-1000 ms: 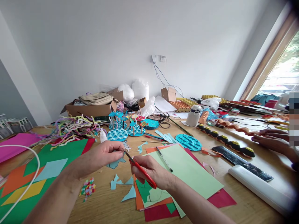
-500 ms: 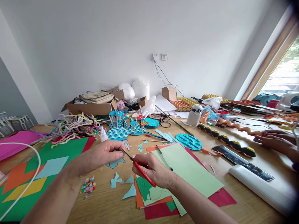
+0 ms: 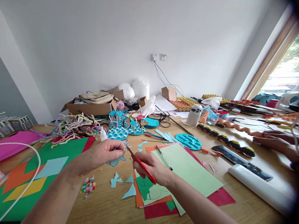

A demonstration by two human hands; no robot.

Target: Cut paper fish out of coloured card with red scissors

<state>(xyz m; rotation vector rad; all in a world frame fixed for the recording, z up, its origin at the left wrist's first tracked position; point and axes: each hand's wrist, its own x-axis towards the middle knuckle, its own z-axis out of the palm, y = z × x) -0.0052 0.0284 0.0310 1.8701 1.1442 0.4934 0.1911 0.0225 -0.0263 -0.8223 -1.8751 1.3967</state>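
My right hand [image 3: 153, 166] grips a pair of red-handled scissors [image 3: 147, 174], their dark blades pointing up and left toward my left hand. My left hand [image 3: 112, 149] is closed in a pinch just left of the blade tips; what sits between its fingers is too small to make out. Under those fingers shows a light blue paper cutout [image 3: 116, 161] with a dark outline. Small blue paper scraps [image 3: 129, 190] lie on the table below. Beneath my right hand, a green paper fish shape [image 3: 143, 186] rests on pale green paper [image 3: 187, 171] with a drawn outline.
Coloured sheets [image 3: 53, 168] and fuzzy pipe cleaners [image 3: 74, 126] spread on the left. A glue bottle [image 3: 103, 134] stands beyond my left hand. Right are a pen [image 3: 164, 158], a phone [image 3: 241, 161] and a white power bank-like bar [image 3: 259, 188]. Another person's hands [image 3: 275, 141] rest at far right.
The scissors have tilted, their blade tips rising slightly and coming a little away from my left fingertips. My left hand has hardly moved.
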